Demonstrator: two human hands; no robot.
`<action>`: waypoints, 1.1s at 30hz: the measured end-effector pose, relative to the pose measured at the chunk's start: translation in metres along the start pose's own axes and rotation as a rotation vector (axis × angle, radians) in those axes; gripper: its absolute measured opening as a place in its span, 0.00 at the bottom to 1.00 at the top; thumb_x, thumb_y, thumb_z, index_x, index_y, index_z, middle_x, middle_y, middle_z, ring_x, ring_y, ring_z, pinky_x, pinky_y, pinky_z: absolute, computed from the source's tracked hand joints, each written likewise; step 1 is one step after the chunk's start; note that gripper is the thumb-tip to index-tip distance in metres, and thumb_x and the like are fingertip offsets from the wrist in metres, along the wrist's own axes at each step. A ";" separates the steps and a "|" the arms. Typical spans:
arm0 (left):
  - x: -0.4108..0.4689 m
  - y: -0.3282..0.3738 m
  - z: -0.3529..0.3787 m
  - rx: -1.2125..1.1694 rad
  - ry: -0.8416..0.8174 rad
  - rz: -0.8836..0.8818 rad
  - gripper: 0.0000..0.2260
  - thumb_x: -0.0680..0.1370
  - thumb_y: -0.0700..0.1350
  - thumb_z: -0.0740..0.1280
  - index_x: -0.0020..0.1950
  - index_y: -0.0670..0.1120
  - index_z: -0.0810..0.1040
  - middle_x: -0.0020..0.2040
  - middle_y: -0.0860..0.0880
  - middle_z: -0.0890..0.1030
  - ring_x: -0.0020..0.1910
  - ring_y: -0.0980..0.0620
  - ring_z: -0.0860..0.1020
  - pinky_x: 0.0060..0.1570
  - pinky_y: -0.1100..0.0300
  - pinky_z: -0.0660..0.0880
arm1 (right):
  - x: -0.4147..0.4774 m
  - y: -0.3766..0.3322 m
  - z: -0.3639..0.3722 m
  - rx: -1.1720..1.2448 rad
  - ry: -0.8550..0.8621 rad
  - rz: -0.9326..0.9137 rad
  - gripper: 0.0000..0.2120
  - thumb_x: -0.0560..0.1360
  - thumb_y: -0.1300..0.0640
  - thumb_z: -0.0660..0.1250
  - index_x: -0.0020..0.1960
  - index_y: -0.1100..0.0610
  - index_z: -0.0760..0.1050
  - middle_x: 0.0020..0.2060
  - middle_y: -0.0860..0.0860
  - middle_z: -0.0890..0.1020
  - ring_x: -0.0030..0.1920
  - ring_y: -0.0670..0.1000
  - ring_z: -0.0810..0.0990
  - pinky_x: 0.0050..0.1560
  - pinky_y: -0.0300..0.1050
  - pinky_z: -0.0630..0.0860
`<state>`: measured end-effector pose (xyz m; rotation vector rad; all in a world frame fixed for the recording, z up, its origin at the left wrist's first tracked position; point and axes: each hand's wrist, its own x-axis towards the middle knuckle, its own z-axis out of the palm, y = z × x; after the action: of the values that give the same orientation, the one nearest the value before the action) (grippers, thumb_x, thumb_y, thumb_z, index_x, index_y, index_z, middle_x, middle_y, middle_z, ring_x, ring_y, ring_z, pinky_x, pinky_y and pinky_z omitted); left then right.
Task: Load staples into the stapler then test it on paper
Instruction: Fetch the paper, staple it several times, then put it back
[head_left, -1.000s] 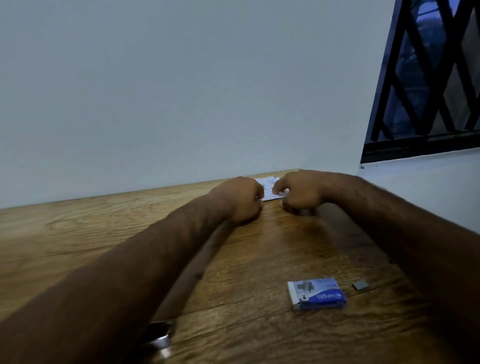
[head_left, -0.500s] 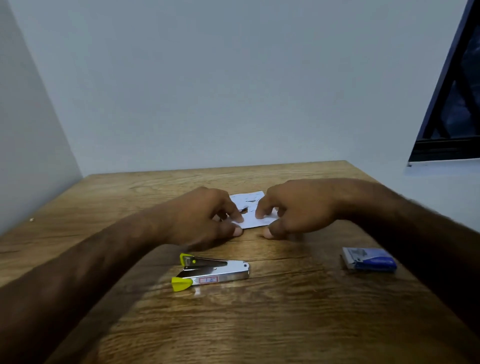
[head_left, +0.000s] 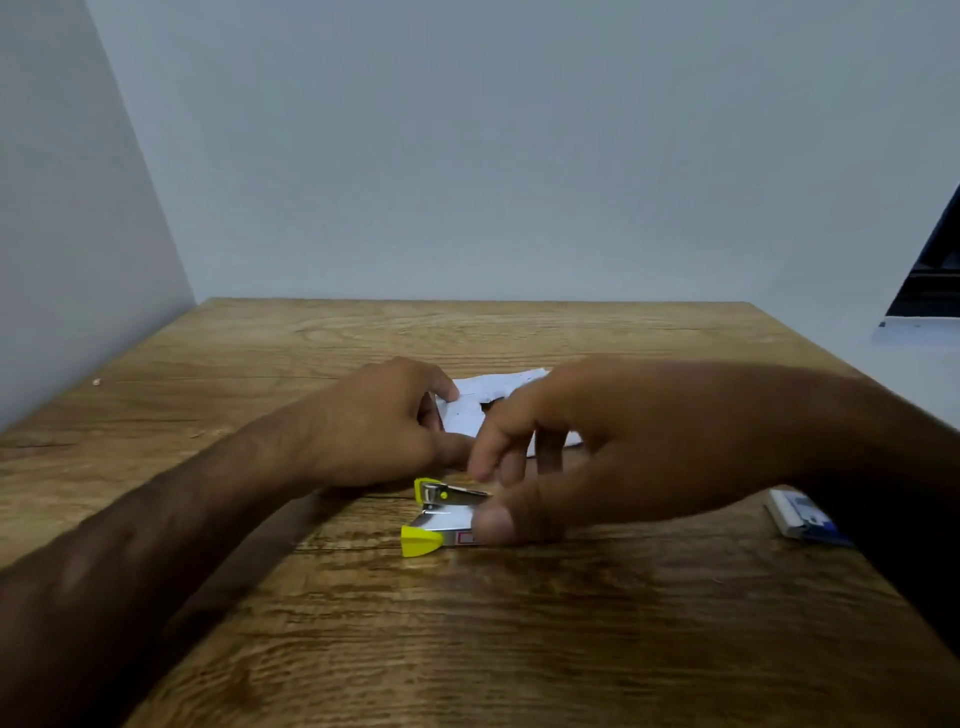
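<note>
A metal stapler (head_left: 441, 525) with yellow tips lies on its side on the wooden table (head_left: 467, 649), its jaws facing left. My right hand (head_left: 597, 447) hovers blurred over its right part, fingers apart and curled above it, thumb against its near side. A small white paper (head_left: 478, 402) lies just behind the stapler. My left hand (head_left: 374, 421) rests on the table and pinches the paper's left edge between forefinger and thumb. A blue and white staple box (head_left: 800, 519) lies at the right, partly hidden by my right forearm.
Walls close off the table at the left and back. A dark window frame (head_left: 930, 280) stands at the far right. A tiny pale speck (head_left: 96, 382) lies near the table's left edge.
My right hand has left the paper and come toward me, over the stapler. My left hand stays on the paper. The view has swung left and down across the frames.
</note>
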<state>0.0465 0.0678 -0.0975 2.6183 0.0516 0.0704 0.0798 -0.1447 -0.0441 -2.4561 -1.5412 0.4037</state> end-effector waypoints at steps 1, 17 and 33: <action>0.001 0.000 0.001 0.002 -0.005 -0.014 0.26 0.68 0.59 0.73 0.64 0.52 0.78 0.38 0.55 0.82 0.36 0.59 0.78 0.39 0.59 0.73 | 0.002 -0.002 0.009 -0.048 -0.017 0.008 0.27 0.66 0.23 0.64 0.57 0.39 0.78 0.47 0.37 0.83 0.46 0.36 0.81 0.41 0.36 0.76; -0.003 0.003 0.007 -1.032 0.342 -0.041 0.30 0.64 0.33 0.79 0.64 0.43 0.75 0.37 0.39 0.81 0.30 0.45 0.82 0.33 0.57 0.81 | 0.002 0.009 0.017 0.177 0.189 0.212 0.11 0.74 0.40 0.71 0.50 0.46 0.80 0.39 0.45 0.85 0.37 0.42 0.81 0.41 0.45 0.77; -0.018 0.011 0.008 -1.245 0.447 0.123 0.34 0.61 0.40 0.82 0.66 0.42 0.76 0.40 0.35 0.83 0.38 0.42 0.86 0.42 0.53 0.82 | 0.012 0.028 0.034 0.813 0.425 0.085 0.11 0.75 0.54 0.75 0.56 0.53 0.81 0.44 0.60 0.88 0.44 0.57 0.89 0.42 0.46 0.82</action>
<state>0.0295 0.0536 -0.0994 1.3241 -0.0033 0.5371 0.0971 -0.1453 -0.0861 -1.8067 -0.8587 0.3858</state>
